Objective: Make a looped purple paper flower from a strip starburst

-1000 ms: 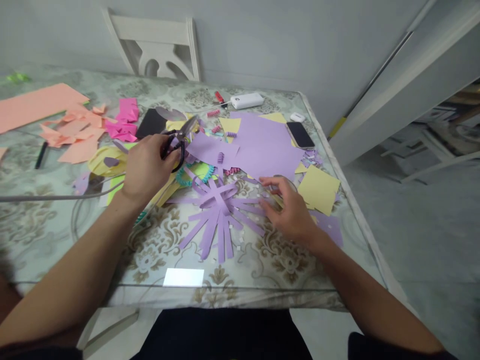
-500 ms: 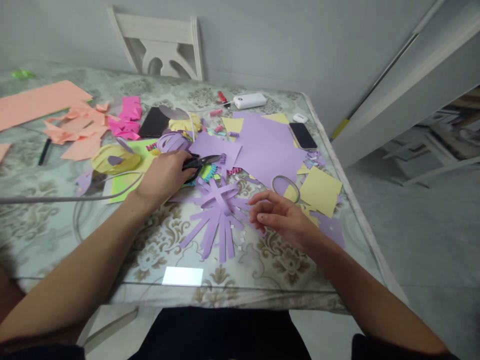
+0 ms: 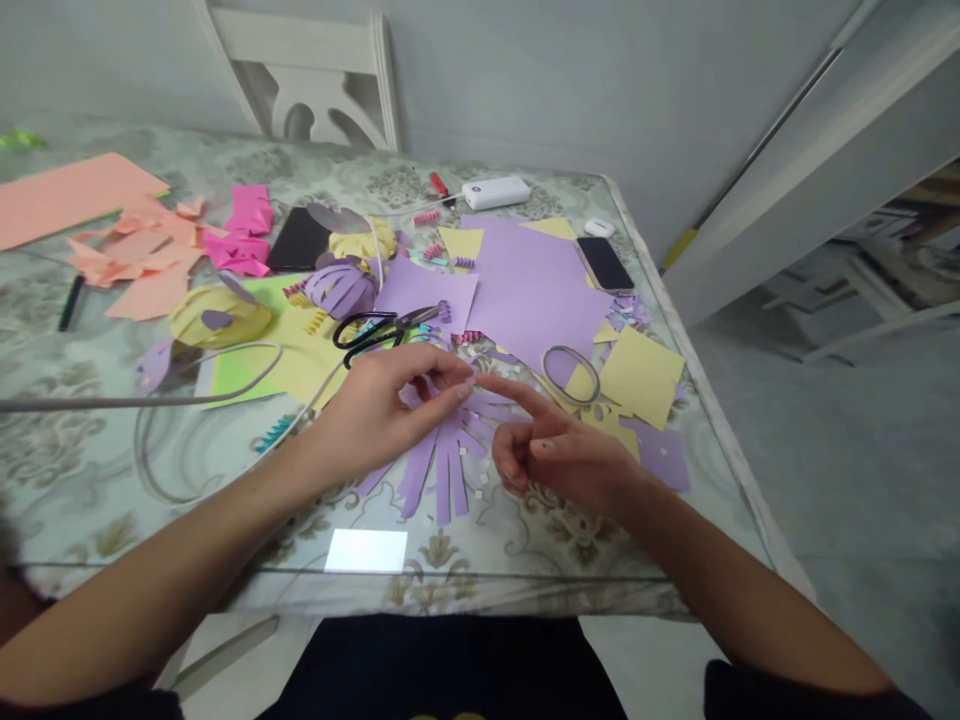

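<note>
My left hand (image 3: 401,400) hovers over the purple paper strips (image 3: 431,470), thumb and forefinger closed in a pinch. Whatever lies between those fingertips is too small to make out. They meet the tip of my right hand's (image 3: 562,440) outstretched forefinger; its other fingers are curled, and I see nothing held in that hand. The strips fan out on the table, their middle hidden behind my left hand. Small white squares (image 3: 484,479) dot the strips and the table beside them. Black-handled scissors (image 3: 375,330) lie just beyond my left hand, blades resting over purple paper.
A large purple sheet (image 3: 532,290), a yellow sheet (image 3: 641,378), a tape ring (image 3: 571,375) and a phone (image 3: 604,265) lie to the right. Paper balls (image 3: 341,288), pink scraps (image 3: 240,240) and a looping cable (image 3: 150,404) occupy the left. A white power bank (image 3: 496,192) lies behind.
My left hand has let go of the scissors and come right and nearer, over the strips. My right forefinger has straightened to meet it.
</note>
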